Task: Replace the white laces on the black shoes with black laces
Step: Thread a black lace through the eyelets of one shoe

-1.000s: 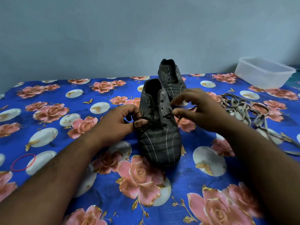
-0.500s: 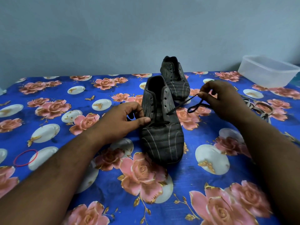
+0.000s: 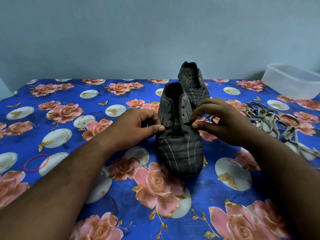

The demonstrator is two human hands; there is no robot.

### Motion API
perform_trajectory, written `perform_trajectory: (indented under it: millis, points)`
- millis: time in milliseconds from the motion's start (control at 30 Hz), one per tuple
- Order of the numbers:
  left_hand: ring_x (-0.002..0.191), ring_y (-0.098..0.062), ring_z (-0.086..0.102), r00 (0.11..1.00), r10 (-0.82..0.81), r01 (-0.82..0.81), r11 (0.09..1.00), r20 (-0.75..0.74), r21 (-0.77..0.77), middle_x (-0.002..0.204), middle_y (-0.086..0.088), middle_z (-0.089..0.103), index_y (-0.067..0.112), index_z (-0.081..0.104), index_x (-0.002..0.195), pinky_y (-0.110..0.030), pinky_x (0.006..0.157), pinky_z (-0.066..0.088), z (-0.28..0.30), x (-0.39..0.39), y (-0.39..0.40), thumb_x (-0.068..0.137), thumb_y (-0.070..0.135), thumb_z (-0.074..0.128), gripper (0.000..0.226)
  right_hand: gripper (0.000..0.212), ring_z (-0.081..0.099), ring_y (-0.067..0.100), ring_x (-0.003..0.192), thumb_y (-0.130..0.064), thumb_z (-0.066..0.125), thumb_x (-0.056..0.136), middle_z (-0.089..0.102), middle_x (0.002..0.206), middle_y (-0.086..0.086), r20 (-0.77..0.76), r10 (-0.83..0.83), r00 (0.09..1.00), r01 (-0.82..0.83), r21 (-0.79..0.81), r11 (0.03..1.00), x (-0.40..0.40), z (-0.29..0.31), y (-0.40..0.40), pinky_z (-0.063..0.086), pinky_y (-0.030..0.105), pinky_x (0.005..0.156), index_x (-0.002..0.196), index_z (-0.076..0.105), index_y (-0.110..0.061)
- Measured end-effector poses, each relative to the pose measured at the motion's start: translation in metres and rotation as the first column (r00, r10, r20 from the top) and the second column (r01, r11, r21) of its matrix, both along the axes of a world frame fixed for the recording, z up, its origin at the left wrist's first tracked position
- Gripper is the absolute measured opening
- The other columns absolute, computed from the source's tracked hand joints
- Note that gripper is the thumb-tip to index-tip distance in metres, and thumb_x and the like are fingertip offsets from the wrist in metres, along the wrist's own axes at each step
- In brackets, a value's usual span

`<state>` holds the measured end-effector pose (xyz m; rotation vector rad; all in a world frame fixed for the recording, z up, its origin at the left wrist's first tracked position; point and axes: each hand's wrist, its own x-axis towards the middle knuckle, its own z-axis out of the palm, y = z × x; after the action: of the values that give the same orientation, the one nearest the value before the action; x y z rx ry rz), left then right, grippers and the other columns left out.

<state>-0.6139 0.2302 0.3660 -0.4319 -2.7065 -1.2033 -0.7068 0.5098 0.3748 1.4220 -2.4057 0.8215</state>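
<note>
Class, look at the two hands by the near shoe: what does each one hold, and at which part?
The right hand pinches the black lace near its end, beside the near shoe. The left hand grips that shoe's eyelet flap; whether it also pinches lace cannot be told.

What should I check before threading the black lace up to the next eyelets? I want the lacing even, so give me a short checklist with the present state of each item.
1. Black lace crosses the lowest eyelets of the near shoe: ok.
2. Right hand pinches the lace end at the shoe's right edge: ok.
3. Left hand grips the other end: cannot tell, its fingertips hide it.
4. Both ends equal in length: cannot tell.
5. Upper eyelets free: ok.
6. Old white laces lie clear, to the right on the cloth: ok.
</note>
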Motion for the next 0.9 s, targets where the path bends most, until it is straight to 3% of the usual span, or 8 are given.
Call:
perform_trajectory:
  millis: [133, 267, 400, 500, 600, 733, 833, 900]
  points:
    - [0.069, -0.009, 0.059, 1.0, 0.001, 0.0, 0.995, 0.014, -0.101, 0.074, 0.01, 0.065, 0.026, 0.066, 0.082, -0.03, 0.069, 0.05, 0.002, 0.001, -0.001, 0.094, 0.035, 0.069, 0.015, 0.026, 0.056, 0.016, 0.095, -0.047, 0.064, 0.094, 0.064, 0.099, -0.007, -0.038, -0.019, 0.999, 0.019, 0.003, 1.0, -0.003, -0.001, 0.002, 0.043, 0.024, 0.085, 0.093, 0.069, -0.023]
    - [0.074, -0.011, 0.059, 0.999, -0.011, 0.016, 0.986, 0.031, -0.169, 0.078, 0.007, 0.067, 0.022, 0.068, 0.084, -0.026, 0.068, 0.047, 0.005, 0.001, -0.003, 0.095, 0.033, 0.067, 0.015, 0.028, 0.052, 0.016, 0.094, -0.045, 0.057, 0.094, 0.063, 0.098, -0.004, -0.06, -0.07, 0.996, 0.073, 0.045, 0.996, -0.003, 0.0, 0.006, 0.033, 0.008, 0.083, 0.094, 0.067, -0.019]
    - [0.076, -0.01, 0.062, 0.999, 0.0, 0.002, 0.998, 0.038, -0.065, 0.081, 0.008, 0.068, 0.024, 0.07, 0.086, -0.024, 0.07, 0.051, 0.004, 0.003, -0.003, 0.092, 0.032, 0.071, 0.01, 0.024, 0.051, 0.013, 0.089, -0.042, 0.061, 0.098, 0.064, 0.093, -0.007, -0.082, -0.057, 0.995, 0.061, 0.041, 0.997, -0.001, 0.002, 0.004, 0.033, 0.007, 0.081, 0.093, 0.066, -0.02]
    - [0.099, -0.009, 0.058, 0.997, 0.043, -0.043, 0.999, -0.07, 0.007, 0.099, 0.013, 0.061, 0.035, 0.069, 0.098, -0.018, 0.083, 0.044, 0.003, 0.001, 0.007, 0.094, 0.037, 0.069, 0.005, 0.019, 0.052, 0.014, 0.088, -0.037, 0.064, 0.096, 0.066, 0.089, -0.008, -0.071, -0.052, 0.996, 0.053, 0.001, 0.999, 0.0, 0.006, 0.005, 0.033, 0.008, 0.079, 0.092, 0.067, -0.018]
    - [0.115, -0.006, 0.045, 0.977, 0.128, -0.133, 0.991, -0.173, -0.019, 0.11, 0.017, 0.052, 0.042, 0.067, 0.096, -0.031, 0.098, 0.034, 0.0, 0.001, 0.031, 0.092, 0.041, 0.056, 0.012, 0.018, 0.052, 0.014, 0.089, -0.036, 0.064, 0.094, 0.066, 0.089, -0.007, -0.073, -0.062, 0.995, 0.062, 0.001, 0.998, 0.002, 0.007, 0.005, 0.033, 0.007, 0.078, 0.092, 0.067, -0.017]
    - [0.113, -0.006, 0.033, 0.94, 0.25, -0.296, 0.937, -0.233, -0.188, 0.114, 0.018, 0.045, 0.039, 0.069, 0.096, -0.032, 0.087, 0.019, 0.003, 0.006, 0.06, 0.085, 0.047, 0.047, 0.025, 0.01, 0.052, 0.015, 0.091, -0.026, 0.067, 0.096, 0.064, 0.088, -0.007, -0.037, -0.093, 0.995, 0.092, -0.008, 0.996, 0.002, 0.007, 0.005, 0.036, 0.007, 0.073, 0.095, 0.067, -0.016]
    - [0.12, -0.012, 0.033, 0.954, 0.256, -0.288, 0.925, -0.153, -0.247, 0.113, 0.017, 0.044, 0.039, 0.07, 0.097, -0.034, 0.092, 0.02, 0.001, 0.004, 0.061, 0.084, 0.054, 0.041, 0.035, 0.009, 0.054, 0.014, 0.091, -0.027, 0.066, 0.097, 0.062, 0.086, -0.014, 0.003, -0.095, 0.995, 0.095, -0.011, 0.995, 0.004, 0.007, 0.002, 0.045, 0.018, 0.074, 0.096, 0.064, -0.019]
    - [0.121, -0.014, 0.036, 0.97, 0.242, -0.241, 0.957, -0.015, -0.163, 0.107, 0.018, 0.046, 0.048, 0.066, 0.086, -0.036, 0.1, 0.024, 0.0, 0.003, 0.058, 0.081, 0.06, 0.04, 0.029, 0.009, 0.055, 0.012, 0.09, -0.03, 0.064, 0.097, 0.06, 0.084, -0.02, 0.018, -0.083, 0.996, 0.083, -0.014, 0.996, 0.004, 0.006, 0.001, 0.045, 0.018, 0.073, 0.096, 0.063, -0.021]
